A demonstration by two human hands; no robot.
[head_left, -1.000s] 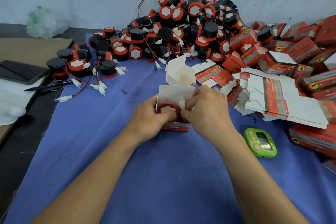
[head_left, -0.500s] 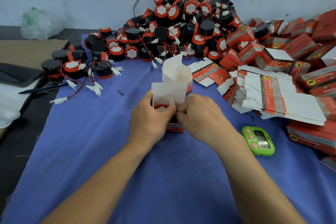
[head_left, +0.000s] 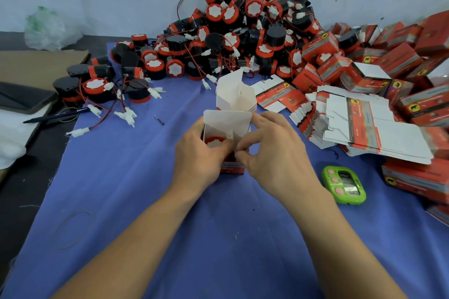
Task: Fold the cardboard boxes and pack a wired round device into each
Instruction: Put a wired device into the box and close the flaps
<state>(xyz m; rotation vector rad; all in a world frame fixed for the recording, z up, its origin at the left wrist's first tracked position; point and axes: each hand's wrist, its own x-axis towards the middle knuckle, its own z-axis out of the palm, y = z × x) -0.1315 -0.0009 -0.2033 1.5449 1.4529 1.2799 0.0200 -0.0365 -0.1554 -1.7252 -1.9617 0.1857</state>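
Two hands are working at one small box [head_left: 230, 170] standing upright on the blue cloth [head_left: 145, 201], mid-table. Left hand [head_left: 199, 153] is wrapping round the box's left side, thumb lying across the opening. Right hand [head_left: 274, 153] is gripping the right side, fingers curled, thumb and forefinger pinching close by the white plug [head_left: 229, 135]; whether they are nipping flap or wire, I cannot tell. The lid flap [head_left: 227, 121] is standing up, white inside. The round device [head_left: 215, 142] is sitting down in the box, red rim and white face showing.

Just behind, a second open box [head_left: 234, 99] is standing with its flaps up.

Labels: the box's red front is carrying a band of small print, too fine to read. The packed boxes [head_left: 401, 56] heaped at right are showing a yellow round badge with a dark animal shape; their lettering is blurring out too. The flat unfolded boxes [head_left: 364, 124] are lying stacked beside them, white side mostly up, a red printed strip across.

Against the wall, a pile of loose devices [head_left: 243, 31] is spilling leftward, red wires and white plugs trailing.

A green timer [head_left: 343, 184] is lying near the right wrist, pink buttons up; its screen is unreadable. A pen [head_left: 56, 116] is lying off the cloth's left edge, a rubber band [head_left: 73, 228] on the near left of the cloth.
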